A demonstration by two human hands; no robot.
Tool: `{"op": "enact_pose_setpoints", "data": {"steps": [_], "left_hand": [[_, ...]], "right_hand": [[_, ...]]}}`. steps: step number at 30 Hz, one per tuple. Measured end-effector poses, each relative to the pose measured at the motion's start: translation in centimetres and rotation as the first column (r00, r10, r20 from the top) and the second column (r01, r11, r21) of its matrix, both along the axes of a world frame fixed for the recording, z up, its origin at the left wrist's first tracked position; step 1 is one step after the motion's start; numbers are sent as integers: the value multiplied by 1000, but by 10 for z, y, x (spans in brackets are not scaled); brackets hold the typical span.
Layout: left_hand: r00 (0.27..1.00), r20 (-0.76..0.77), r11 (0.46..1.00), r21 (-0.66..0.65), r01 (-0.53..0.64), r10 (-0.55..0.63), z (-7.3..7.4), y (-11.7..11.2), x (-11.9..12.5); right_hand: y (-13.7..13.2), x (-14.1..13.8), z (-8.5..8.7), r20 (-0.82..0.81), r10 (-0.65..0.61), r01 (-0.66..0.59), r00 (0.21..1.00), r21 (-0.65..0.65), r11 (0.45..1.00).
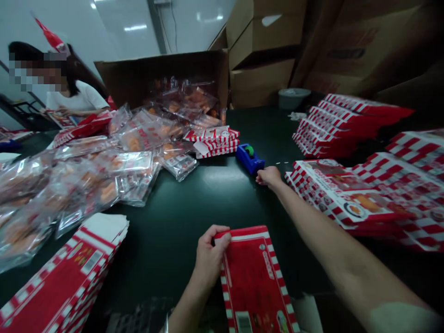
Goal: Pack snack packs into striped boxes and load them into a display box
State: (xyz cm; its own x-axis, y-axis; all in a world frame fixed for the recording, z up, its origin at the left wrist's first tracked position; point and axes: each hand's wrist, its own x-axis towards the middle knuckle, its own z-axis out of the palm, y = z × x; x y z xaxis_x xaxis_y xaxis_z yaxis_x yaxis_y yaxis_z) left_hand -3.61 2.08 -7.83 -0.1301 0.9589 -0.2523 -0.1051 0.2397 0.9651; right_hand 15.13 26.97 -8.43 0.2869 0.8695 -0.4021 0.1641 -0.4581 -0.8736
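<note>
In the head view my left hand (212, 252) grips the top corner of a red box (251, 277) with red-and-white striped edges, thumb on its face. The box is tilted toward me at the table's near edge, and its lower end runs out of view. Farther out, my right hand (268, 177) is closed in a pinch at the near end of a blue tape dispenser (249, 159) holding a green-cored roll. Any tape between those fingers is too small to make out.
Clear-wrapped food packs (138, 134) spill from a large carton (159, 69). Flat printed boxes (65, 277) are stacked at left; filled-looking boxes (347, 194) are stacked at right. A small box pile (217, 141) lies beside the dispenser. Behind are a grey bowl (294, 98) and a seated person (78, 97).
</note>
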Motion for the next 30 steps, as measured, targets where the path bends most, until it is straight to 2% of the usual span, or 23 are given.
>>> {"op": "enact_pose_setpoints", "data": {"steps": [2, 3, 4, 6, 7, 8, 9, 10, 12, 14, 17, 19, 21, 24, 26, 28, 30], "left_hand": [[999, -7, 993, 114, -42, 43, 24, -4, -5], [994, -65, 969, 238, -68, 85, 38, -7, -7], [978, -149, 916, 395, -75, 144, 51, -10, -10], [905, -321, 734, 679, 17, 277, 72, -16, -12], [860, -388, 639, 763, 98, 331, 76, -19, -11], [819, -438, 561, 808, 179, 371, 77, -20, -9], [784, -473, 502, 830, 244, 402, 74, -22, -6], [756, -493, 461, 840, 285, 430, 69, -22, -2], [716, -518, 420, 843, 335, 468, 54, -23, 5], [687, -544, 410, 833, 372, 481, 40, -25, 11], [673, -568, 408, 819, 404, 474, 28, -30, 16], [670, -574, 422, 813, 401, 470, 26, -32, 18], [675, -579, 451, 805, 385, 458, 28, -33, 19], [720, -553, 476, 809, 344, 420, 39, -35, 19], [771, -521, 529, 798, 288, 366, 50, -39, 18], [841, -445, 622, 763, 177, 307, 61, -43, 16], [912, -318, 717, 696, 39, 259, 67, -46, 11]], "right_hand": [[-16, 3, 19, -2, 10, -10, 1000, 59, 998], [-30, 5, 34, -14, 15, -13, 1000, 111, 994], [-48, 7, 50, -30, 18, -13, 999, 173, 985], [-97, 11, 83, -111, 61, -22, 992, 328, 944], [-126, 12, 96, -168, 106, -26, 980, 418, 908], [-156, 12, 105, -287, 237, -49, 928, 535, 844], [-186, 10, 108, -368, 370, -96, 853, 586, 805], [-212, 7, 107, -436, 465, -155, 770, 579, 800], [-248, -4, 94, -569, 518, -256, 638, 478, 840], [-262, -15, 74, -670, 458, -270, 584, 371, 888], [-259, -22, 47, -727, 350, -203, 591, 286, 937], [-254, -22, 37, -725, 323, -212, 608, 244, 946], [-251, -21, 35, -690, 339, -247, 639, 233, 941], [-247, -18, 39, -502, 425, -277, 754, 344, 897], [-243, -16, 44, -284, 435, -266, 854, 480, 836], [-238, -15, 47, -51, 344, -253, 938, 580, 775], [-233, -15, 48, 144, 215, -258, 966, 605, 753]]}}
